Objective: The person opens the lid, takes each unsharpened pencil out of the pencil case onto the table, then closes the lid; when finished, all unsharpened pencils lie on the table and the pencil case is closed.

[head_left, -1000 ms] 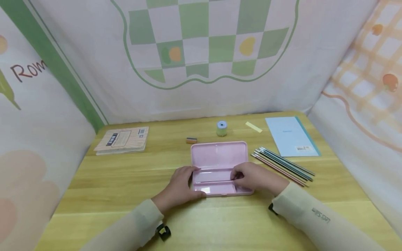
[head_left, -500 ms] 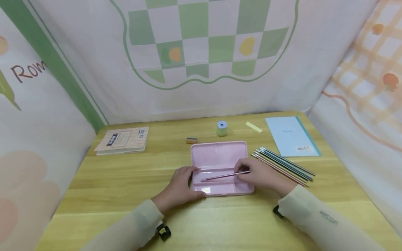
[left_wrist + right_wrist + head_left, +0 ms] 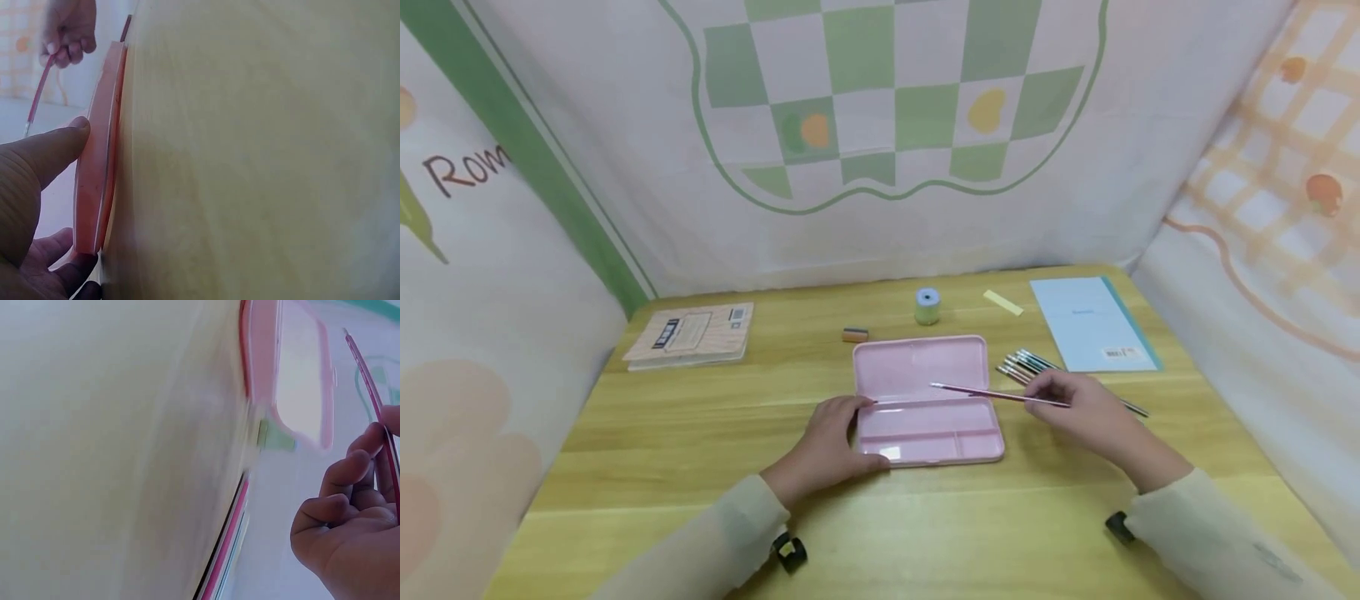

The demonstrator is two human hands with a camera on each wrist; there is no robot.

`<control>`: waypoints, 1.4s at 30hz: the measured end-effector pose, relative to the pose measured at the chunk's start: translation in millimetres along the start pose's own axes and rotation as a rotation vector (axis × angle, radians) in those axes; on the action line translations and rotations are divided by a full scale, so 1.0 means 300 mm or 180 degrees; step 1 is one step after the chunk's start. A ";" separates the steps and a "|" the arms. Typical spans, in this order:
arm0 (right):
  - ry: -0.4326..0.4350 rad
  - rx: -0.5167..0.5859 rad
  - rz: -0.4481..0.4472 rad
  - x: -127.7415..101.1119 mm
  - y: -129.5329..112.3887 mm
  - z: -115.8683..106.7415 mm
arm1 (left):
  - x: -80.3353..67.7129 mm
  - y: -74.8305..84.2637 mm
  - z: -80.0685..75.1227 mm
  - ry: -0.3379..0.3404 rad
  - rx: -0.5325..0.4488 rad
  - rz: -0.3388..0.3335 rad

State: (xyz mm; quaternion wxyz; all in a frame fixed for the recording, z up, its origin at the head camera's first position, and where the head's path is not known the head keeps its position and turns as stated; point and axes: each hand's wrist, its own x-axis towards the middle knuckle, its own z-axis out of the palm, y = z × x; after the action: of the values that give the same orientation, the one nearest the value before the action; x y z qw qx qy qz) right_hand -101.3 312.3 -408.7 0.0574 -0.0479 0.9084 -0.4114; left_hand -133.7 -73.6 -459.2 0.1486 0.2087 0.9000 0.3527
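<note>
A pink pencil case lies with its lid raised on the wooden table, its divided tray facing up. At its left end my left hand grips it, thumb on the front edge and fingers at the back. My right hand is just right of the case and pinches a red pencil between thumb and fingers. The pencil's pale end points left, over the case in the head view. In the right wrist view the pencil slants up from the fingers. Several pencils lie side by side, partly hidden behind that hand.
Behind the case stand a small eraser and a round pencil sharpener, with a yellow strip nearby. A light blue notebook lies at the back right, beige booklets at the back left. Fabric walls enclose the table.
My right hand has lifted the red pencil out of the case tray and moved right with it, towards the other pencils. My left hand has stayed on the case.
</note>
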 end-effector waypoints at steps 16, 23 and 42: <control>0.0490 -0.0271 0.0405 -0.131 0.193 -0.134 | -0.002 0.007 -0.002 0.0026 0.0121 0.0057; 0.0463 -0.0546 0.0692 -0.135 0.213 -0.150 | -0.005 0.007 -0.001 0.0028 0.0109 0.0068; 0.0344 -0.0678 0.0747 -0.068 0.225 -0.175 | -0.001 0.005 -0.007 0.0038 0.0050 0.0071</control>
State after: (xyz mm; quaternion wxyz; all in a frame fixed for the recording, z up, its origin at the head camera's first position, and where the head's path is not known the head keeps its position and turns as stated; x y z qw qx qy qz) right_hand -91.6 398.4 -423.9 0.0507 0.0750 0.9480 -0.3052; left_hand -134.0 -74.1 -456.6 0.1377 0.2178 0.9012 0.3485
